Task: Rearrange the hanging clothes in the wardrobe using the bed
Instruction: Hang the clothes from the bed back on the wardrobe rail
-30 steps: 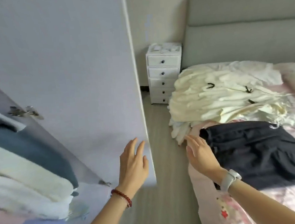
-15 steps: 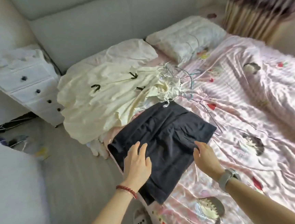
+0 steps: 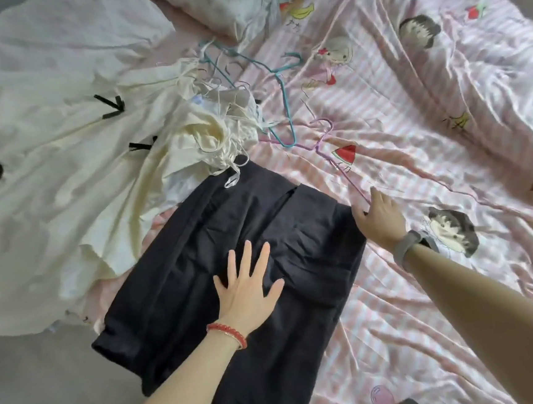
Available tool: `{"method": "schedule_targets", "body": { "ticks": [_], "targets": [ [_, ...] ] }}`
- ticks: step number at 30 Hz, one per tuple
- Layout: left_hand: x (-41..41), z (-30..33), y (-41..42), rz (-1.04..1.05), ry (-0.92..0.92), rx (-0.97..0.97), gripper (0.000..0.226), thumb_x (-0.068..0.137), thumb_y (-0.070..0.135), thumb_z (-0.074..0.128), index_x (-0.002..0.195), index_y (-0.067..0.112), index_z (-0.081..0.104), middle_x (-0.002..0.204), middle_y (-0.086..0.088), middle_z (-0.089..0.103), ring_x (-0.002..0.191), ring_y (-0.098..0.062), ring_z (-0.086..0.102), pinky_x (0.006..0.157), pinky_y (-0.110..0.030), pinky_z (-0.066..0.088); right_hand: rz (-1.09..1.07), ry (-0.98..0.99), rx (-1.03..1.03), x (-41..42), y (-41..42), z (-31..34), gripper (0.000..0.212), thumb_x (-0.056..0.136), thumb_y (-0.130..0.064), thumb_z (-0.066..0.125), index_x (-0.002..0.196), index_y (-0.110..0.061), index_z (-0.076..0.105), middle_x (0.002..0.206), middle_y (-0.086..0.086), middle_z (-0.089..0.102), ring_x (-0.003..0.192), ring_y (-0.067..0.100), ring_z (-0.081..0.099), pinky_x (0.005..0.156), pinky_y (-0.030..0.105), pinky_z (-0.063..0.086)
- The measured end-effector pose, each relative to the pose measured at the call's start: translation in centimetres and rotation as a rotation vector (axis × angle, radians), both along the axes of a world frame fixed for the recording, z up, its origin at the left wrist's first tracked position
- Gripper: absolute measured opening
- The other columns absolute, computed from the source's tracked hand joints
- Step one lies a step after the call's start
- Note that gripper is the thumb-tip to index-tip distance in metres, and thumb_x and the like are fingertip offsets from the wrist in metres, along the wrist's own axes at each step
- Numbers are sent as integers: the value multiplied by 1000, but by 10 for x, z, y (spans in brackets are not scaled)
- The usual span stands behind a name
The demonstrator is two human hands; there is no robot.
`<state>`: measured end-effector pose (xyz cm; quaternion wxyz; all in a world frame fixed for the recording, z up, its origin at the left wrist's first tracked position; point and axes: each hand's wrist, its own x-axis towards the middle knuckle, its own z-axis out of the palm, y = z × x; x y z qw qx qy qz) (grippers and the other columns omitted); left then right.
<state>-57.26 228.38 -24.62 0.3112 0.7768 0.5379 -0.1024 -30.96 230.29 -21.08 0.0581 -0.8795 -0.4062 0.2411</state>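
- Head view: our left hand [image 3: 248, 287] lies flat, fingers spread wide, pressing on the middle of the dark garment [image 3: 233, 275].
- Our right hand [image 3: 381, 217] rests at the garment's far right corner, thumb touching the dark cloth, fingers laid fairly straight on the sheet beside a lilac hanger [image 3: 331, 144]; it holds nothing we can see.
- The dark garment is navy or black, folded into a rough rectangle with creases down its length, lying on the near edge of the bed [image 3: 416, 156], one end drooping over the side.
- Just beyond it, touching its far end, sits a heap of cream clothes [image 3: 63, 174] on tangled wire hangers, with a teal hanger [image 3: 283, 110] alongside.
- The cream cloth bears black marks, among them an arrow shape; we can read no words.
- The pink striped sheet shows cartoon faces, watermelon and bananas.
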Motion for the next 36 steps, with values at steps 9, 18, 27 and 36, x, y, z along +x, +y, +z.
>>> {"method": "schedule_targets", "body": {
  "ticks": [9, 18, 27, 36],
  "targets": [
    [-9, -35, 9, -90, 38, -19, 62, 94, 53, 29, 139, 48, -13, 154, 13, -15, 141, -20, -18, 110, -55, 15, -277, 193, 16, -3, 5, -44, 39, 86, -50, 48, 73, -13, 47, 68, 6, 56, 68, 30, 51, 56, 32, 36],
    [-19, -9, 3, -102, -59, -116, 52, 95, 51, 27, 141, 49, 5, 154, 18, -8, 142, -17, 5, 107, -46, 25, -522, 228, 386, -56, -79, -6, 23, 90, -35, 51, 84, -13, 46, 68, -8, 50, 71, 23, 50, 63, 32, 31],
    [-31, 62, -41, 51, -239, -16, 47, 96, 38, 38, 141, 38, 25, 154, 9, 10, 142, -15, 4, 110, -47, 18, -386, 338, 669, -51, -148, 62, 3, 87, -21, 59, 86, -22, 62, 75, -17, 60, 72, 0, 57, 66, 17, 44],
    [-60, 229, -32, 74, -285, 774, 32, 94, 19, 47, 122, 9, 57, 128, -8, 56, 127, -24, 43, 105, -36, 28, 0, 322, 858, -72, -163, 168, 10, 83, -23, 66, 82, -13, 69, 70, -8, 64, 68, 14, 61, 66, 31, 49]
  ]
}}
